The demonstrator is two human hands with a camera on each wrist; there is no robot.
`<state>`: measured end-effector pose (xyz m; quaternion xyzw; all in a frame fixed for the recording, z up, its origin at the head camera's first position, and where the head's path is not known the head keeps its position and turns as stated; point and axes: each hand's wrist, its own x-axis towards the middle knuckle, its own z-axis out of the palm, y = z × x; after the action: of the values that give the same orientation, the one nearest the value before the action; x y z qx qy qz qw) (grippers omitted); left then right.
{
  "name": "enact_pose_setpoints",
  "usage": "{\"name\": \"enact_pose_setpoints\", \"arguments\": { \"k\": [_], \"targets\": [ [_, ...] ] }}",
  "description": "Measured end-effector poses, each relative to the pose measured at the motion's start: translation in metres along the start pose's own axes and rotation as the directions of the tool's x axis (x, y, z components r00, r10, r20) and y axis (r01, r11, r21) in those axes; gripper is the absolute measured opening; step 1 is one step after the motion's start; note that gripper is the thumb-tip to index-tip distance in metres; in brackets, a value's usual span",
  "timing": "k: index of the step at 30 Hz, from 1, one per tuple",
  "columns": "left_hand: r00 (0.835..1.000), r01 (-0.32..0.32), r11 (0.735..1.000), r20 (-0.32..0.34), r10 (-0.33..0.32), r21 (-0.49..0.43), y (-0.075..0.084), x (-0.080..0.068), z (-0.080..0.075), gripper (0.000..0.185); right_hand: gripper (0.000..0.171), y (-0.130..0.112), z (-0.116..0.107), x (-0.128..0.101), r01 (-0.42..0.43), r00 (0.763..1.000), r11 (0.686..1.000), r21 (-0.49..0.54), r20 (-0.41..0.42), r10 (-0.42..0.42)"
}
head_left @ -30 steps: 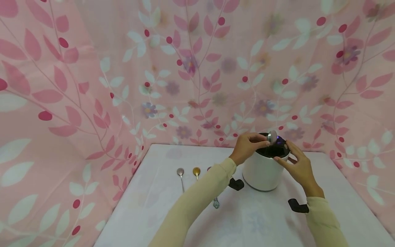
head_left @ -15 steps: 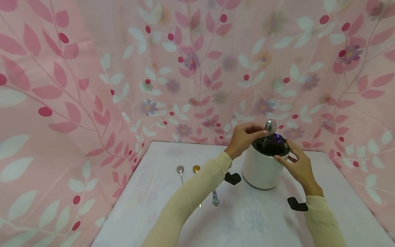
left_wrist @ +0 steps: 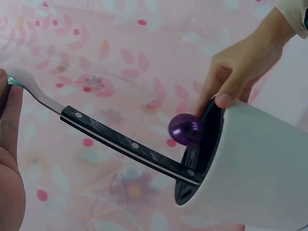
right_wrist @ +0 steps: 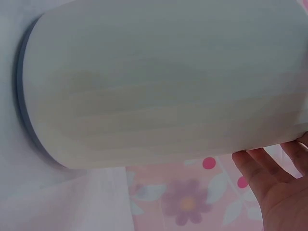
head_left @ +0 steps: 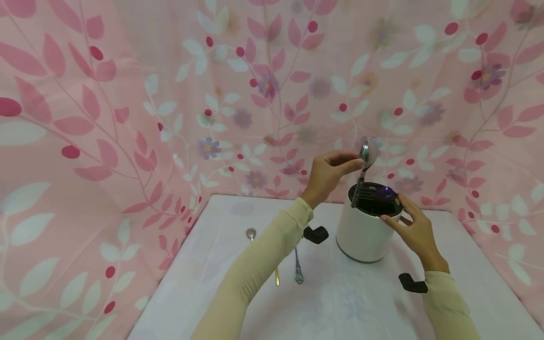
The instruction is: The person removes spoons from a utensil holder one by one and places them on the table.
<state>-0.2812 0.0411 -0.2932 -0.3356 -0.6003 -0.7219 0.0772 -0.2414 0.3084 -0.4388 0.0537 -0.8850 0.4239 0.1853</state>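
My left hand [head_left: 327, 175] pinches a spoon [left_wrist: 130, 144] at its metal bowl end, above the white cylindrical utensil holder [head_left: 364, 241]. The spoon hangs bowl up, and its black handle with rivets slants down to the holder's dark slotted top [head_left: 376, 200]. In the left wrist view the handle's tip overlaps the near rim. A shiny purple spoon bowl [left_wrist: 186, 130] sticks out of that same top. My right hand [head_left: 414, 231] grips the holder's right side near the rim, thumb toward the front. The right wrist view shows its fingertips [right_wrist: 240, 158] against the white wall.
Left of the holder on the white table [head_left: 340, 311] lie a silver spoon [head_left: 251, 233], a gold-handled one [head_left: 277, 276] and one with an ornate handle [head_left: 299, 273], partly behind my left sleeve [head_left: 255, 264]. Pink floral cloth [head_left: 272, 118] hangs behind the table.
My left hand has risen and moved left from the holder's top, lifting the spoon so that its black handle now shows. My right hand has stayed at the holder.
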Motion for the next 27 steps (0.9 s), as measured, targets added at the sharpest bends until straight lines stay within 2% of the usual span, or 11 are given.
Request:
{"name": "enact_pose_setpoints", "arguments": {
  "k": [6,13,17,21,27],
  "targets": [
    [0.999,-0.020,0.995,-0.043,0.016,-0.095,0.006,0.004,-0.023,0.024,0.084,0.001,0.001,-0.002,0.014,1.000,1.000,0.008,-0.009,-0.014],
    [0.993,-0.029,0.998,-0.117,0.023,-0.050,-0.001,0.005,-0.067,0.023,0.083,0.000,0.001,-0.002,0.038,0.999,0.999,0.010,-0.018,-0.038],
    [0.983,-0.007,0.997,-0.182,-0.007,-0.075,-0.007,0.000,-0.094,0.022,0.084,0.000,0.001,-0.002,0.023,1.000,1.000,0.010,-0.012,-0.023],
    [0.960,0.055,0.990,-0.266,-0.090,-0.133,-0.013,-0.005,-0.120,0.020,0.083,-0.001,0.002,-0.002,0.019,1.000,1.000,0.017,-0.019,-0.019],
    [0.897,0.147,0.965,-0.382,-0.223,-0.219,-0.021,-0.016,-0.158,0.020,0.082,-0.001,-0.001,-0.004,0.033,0.999,0.999,0.027,-0.018,-0.032]
  ]
}}
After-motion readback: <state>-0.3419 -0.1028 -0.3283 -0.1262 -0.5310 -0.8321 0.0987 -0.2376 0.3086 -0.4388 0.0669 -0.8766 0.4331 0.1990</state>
